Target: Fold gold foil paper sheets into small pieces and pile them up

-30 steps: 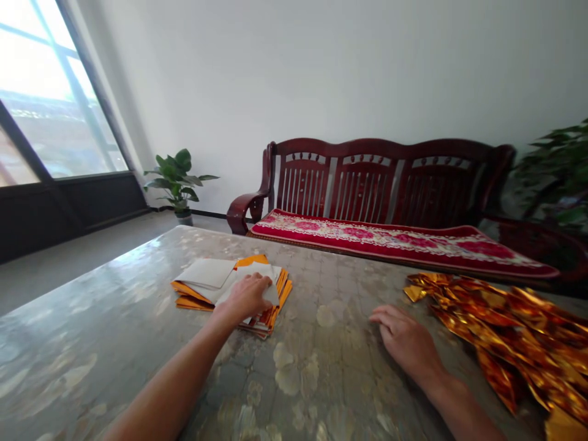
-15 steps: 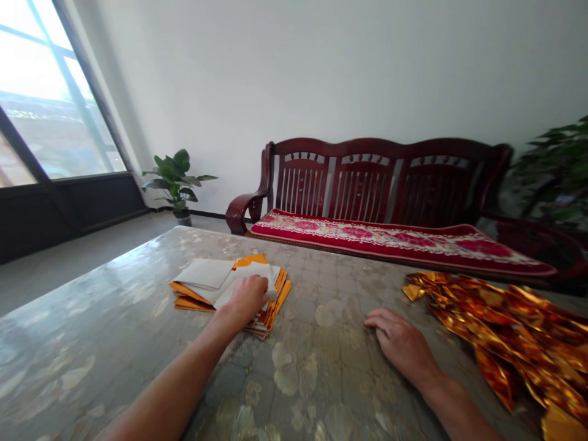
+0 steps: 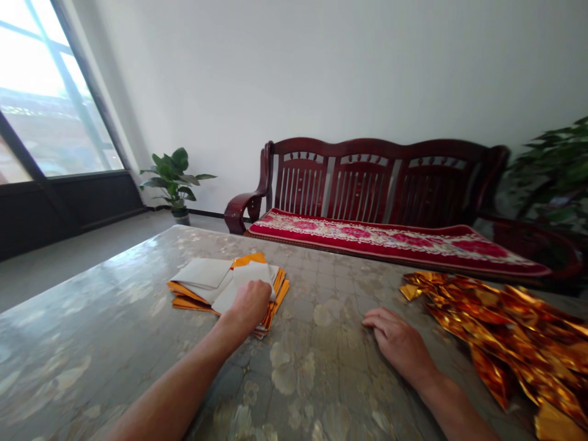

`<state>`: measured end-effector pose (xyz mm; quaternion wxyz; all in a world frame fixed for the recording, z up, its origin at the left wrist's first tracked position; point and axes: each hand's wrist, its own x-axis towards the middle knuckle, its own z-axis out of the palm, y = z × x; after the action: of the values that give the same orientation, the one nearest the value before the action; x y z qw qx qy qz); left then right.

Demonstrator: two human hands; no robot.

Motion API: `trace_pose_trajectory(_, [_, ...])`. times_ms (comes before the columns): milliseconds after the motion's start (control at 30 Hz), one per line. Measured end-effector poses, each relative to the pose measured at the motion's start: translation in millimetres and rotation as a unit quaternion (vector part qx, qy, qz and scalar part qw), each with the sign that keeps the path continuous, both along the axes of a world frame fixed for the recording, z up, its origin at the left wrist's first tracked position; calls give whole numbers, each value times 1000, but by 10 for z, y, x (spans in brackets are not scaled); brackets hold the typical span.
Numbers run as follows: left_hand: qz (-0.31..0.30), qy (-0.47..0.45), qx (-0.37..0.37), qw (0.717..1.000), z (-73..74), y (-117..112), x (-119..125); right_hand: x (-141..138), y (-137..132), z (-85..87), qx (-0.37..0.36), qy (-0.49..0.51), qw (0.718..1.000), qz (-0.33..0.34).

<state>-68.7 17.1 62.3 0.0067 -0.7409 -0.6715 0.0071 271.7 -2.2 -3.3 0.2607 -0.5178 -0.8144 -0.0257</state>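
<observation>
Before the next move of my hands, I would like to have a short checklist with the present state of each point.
1. Left hand at the paper stack: ok, it is over the stack's near right part.
2. Left hand's grip on a sheet: cannot tell, its fingertips are hidden.
3. Paper stack squared up: not ok, the white and orange edges are uneven.
4. Right hand free: cannot tell, nothing shows in it, but its palm is hidden.
5. Shiny orange pile apart from the paper stack: ok, table shows between them.
6. Whole shiny orange pile in view: not ok, the picture's right edge cuts it.
</observation>
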Motion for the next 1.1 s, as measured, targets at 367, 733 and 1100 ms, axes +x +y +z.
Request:
trace_pose_trajectory(367, [-4,19,-1,1000,35,-44,39,-6,-4,12,9,9,1000,1])
trace_pose_trajectory(733, [-18,24,10,1000,101,-62,-27,4,7,0,2,-1,1000,-1])
trace_pose_trajectory(1100, [-14,24,3,1000,88,-92,40,20,20,-22,-22,0,1000,1])
